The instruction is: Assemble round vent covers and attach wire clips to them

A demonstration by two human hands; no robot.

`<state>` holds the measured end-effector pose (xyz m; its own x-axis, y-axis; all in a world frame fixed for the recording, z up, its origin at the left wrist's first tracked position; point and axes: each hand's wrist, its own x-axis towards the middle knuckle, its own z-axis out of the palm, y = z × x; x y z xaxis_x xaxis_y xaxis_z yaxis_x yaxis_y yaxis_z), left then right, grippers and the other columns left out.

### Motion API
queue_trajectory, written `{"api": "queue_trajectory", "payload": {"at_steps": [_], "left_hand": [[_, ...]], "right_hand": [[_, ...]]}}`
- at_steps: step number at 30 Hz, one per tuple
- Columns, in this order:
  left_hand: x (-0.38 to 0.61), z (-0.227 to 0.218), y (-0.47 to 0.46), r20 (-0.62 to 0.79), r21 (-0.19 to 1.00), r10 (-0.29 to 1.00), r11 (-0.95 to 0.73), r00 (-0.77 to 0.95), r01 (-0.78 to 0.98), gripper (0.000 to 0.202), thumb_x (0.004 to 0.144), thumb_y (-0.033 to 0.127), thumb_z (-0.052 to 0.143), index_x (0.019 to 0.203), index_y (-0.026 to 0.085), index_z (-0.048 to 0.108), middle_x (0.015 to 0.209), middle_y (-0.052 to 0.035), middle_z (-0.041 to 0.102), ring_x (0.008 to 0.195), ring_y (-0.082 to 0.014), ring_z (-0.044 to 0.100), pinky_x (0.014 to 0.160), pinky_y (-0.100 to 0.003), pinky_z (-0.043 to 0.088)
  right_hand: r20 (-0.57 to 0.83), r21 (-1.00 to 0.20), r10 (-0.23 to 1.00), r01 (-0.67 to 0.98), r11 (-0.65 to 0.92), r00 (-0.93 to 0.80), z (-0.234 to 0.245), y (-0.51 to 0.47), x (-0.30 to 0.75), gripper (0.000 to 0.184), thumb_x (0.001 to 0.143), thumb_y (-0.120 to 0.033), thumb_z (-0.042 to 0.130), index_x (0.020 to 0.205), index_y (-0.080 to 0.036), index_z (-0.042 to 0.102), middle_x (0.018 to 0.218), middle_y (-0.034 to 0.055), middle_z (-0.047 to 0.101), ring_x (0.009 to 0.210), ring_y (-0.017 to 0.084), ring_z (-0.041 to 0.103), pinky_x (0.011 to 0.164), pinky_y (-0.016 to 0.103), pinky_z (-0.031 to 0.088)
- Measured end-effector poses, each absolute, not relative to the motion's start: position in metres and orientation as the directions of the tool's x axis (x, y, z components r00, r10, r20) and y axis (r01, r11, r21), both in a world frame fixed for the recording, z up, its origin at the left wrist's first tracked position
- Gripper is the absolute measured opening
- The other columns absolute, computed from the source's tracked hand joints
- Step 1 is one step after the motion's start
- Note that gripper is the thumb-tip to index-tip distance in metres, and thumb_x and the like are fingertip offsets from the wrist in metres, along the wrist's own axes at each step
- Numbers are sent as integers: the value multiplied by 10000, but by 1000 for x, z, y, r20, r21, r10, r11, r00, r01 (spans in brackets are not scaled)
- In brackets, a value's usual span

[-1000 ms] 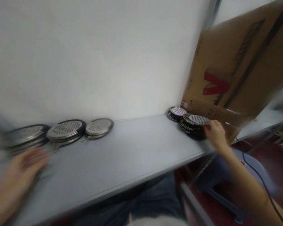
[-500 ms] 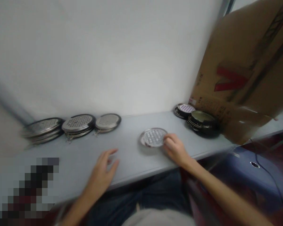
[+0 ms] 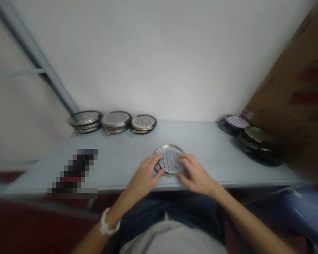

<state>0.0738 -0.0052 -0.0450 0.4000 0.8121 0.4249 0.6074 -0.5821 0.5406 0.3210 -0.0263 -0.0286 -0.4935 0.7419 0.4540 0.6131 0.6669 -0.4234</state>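
Note:
A round, shiny metal plate with rows of small raised holes, like a grater disc, lies near the front edge of the table. My left hand grips its left side, thumb and fingertips at the edge. At the right side, the curled fingers of my right hand hold the rim, slightly blurred. Inside the rim the holed surface looks like a separate piece, tilted a little at the left, where a dark gap shows. Whether it is loose I cannot tell.
Against the wall stand stacks of round perforated metal discs with black edges. At the right are dark round pieces with a striped top and a gold-toned top, beside a large cardboard box. A blue stool stands below. A pixelated patch covers the table's left.
My left hand has come across to the plate's left side. My right hand stays at its right side, and the plate is nearer the front edge. The view has swung left.

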Motion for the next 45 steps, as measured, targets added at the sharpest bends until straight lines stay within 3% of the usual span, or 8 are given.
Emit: {"api": "queue_trajectory", "payload": {"at_steps": [4, 8, 14, 19, 22, 30, 36, 45], "left_hand": [[73, -44, -6, 411, 550, 800, -600, 437, 581, 371, 975, 223, 558, 1346, 231, 533, 1321, -99, 638, 1240, -263, 580, 1109, -463, 449], [71, -44, -6, 398, 583, 794, -605, 459, 542, 366, 996, 192, 488, 1355, 239, 539, 1340, -93, 631, 1264, -248, 568, 1127, -450, 437], [67, -42, -6, 360, 672, 804, -575, 473, 466, 414, 976, 166, 500, 1379, 260, 512, 1357, -95, 614, 1257, -246, 575, 1127, -444, 445], [69, -43, -5, 379, 667, 820, -564, 429, 487, 398, 969, 191, 541, 1363, 244, 514, 1295, -92, 636, 1187, -242, 614, 1089, -427, 476], [70, -45, -6, 399, 641, 832, -554, 386, 531, 376, 944, 202, 593, 1316, 232, 550, 1208, -84, 664, 1117, -245, 638, 1058, -425, 493], [67, -37, 0, 430, 650, 855, -517, 290, 557, 262, 975, 216, 527, 1226, 207, 601, 1174, -90, 659, 1003, -226, 649, 914, -376, 559], [58, -12, 47, 367, 449, 864, -489, 344, 748, 204, 940, 198, 535, 1087, 187, 675, 1086, -96, 654, 1057, -257, 627, 981, -408, 506], [69, 8, 80, 111, 282, 804, -589, 584, 758, 239, 892, 148, 564, 1073, 185, 716, 1032, -93, 698, 978, -242, 656, 895, -327, 483]], "right_hand": [[462, -417, 754, 635, 650, -468, -36, -19, 320, 593, 883, -404, 704, 1392, -222, 461, 1365, 166, 508, 1280, 348, 454, 1077, 579, 424], [426, -399, 766, 659, 637, -482, -39, -16, 320, 612, 814, -478, 780, 1310, -215, 537, 1333, 157, 528, 1272, 354, 464, 1075, 584, 410], [422, -451, 762, 616, 646, -491, -33, -22, 322, 587, 719, -447, 858, 1177, -241, 553, 1332, 137, 521, 1258, 352, 489, 1057, 548, 429], [429, -511, 790, 604, 612, -437, -32, -25, 323, 429, 725, -353, 834, 1008, -245, 530, 1307, 118, 527, 1239, 327, 500, 1035, 498, 462], [468, -472, 785, 635, 611, -407, -35, -27, 323, 439, 734, -352, 819, 1053, -255, 533, 1284, 117, 530, 1219, 342, 505, 1021, 523, 462], [535, -514, 845, 782, 353, -30, -58, -10, 329, 446, 834, -495, 721, 1145, -227, 545, 1172, 137, 539, 1110, 353, 540, 965, 564, 466], [523, -501, 839, 851, 159, 151, -71, -3, 335, 409, 879, -547, 624, 1145, -241, 568, 1172, 145, 566, 1112, 408, 513, 909, 672, 415], [651, -453, 748, 856, 249, 127, -78, -3, 335, 238, 947, -349, 537, 1175, -291, 572, 1290, 139, 546, 1332, 476, 351, 967, 780, 317]]}}
